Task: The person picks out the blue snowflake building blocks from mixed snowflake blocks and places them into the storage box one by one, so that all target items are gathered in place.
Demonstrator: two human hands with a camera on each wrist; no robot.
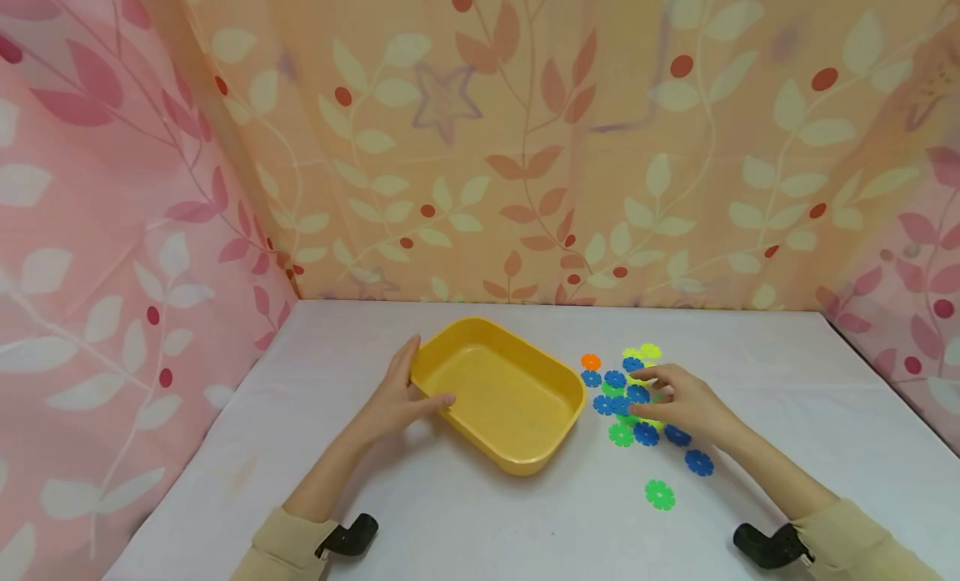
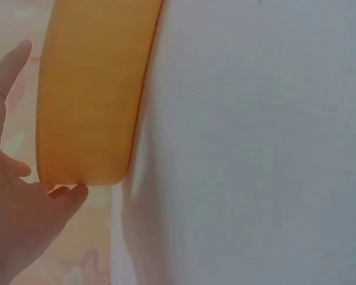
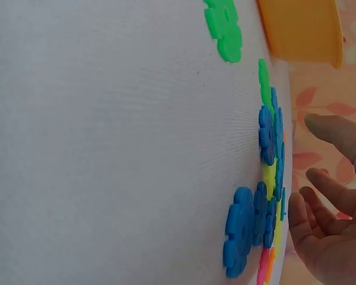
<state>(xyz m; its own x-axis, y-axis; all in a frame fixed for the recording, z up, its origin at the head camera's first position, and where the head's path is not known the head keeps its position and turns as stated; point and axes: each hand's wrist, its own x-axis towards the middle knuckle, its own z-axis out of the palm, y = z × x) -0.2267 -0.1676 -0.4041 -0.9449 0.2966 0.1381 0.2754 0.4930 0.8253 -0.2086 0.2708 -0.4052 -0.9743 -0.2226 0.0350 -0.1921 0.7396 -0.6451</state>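
A yellow rectangular plastic tub [image 1: 498, 398] sits on the white-covered table with nothing in it. My left hand [image 1: 396, 404] holds it at the left end, thumb over the rim and the other fingers along the outer side. In the left wrist view, fingertips touch the end of the tub [image 2: 95, 101]. To the right of the tub lies a loose pile of flower-shaped plastic discs [image 1: 620, 406] in blue, green, yellow and orange. Just above that pile is my right hand [image 1: 693, 408], its fingers apart and holding nothing visible. The right wrist view shows a gap between the fingers and the discs [image 3: 267, 136].
One green disc [image 1: 660, 495] lies apart, nearer the front, and a blue disc [image 1: 699, 463] lies at the pile's right edge. A pink disc [image 3: 263, 265] shows in the right wrist view. Patterned curtains [image 1: 525, 147] stand behind and at both sides of the table.
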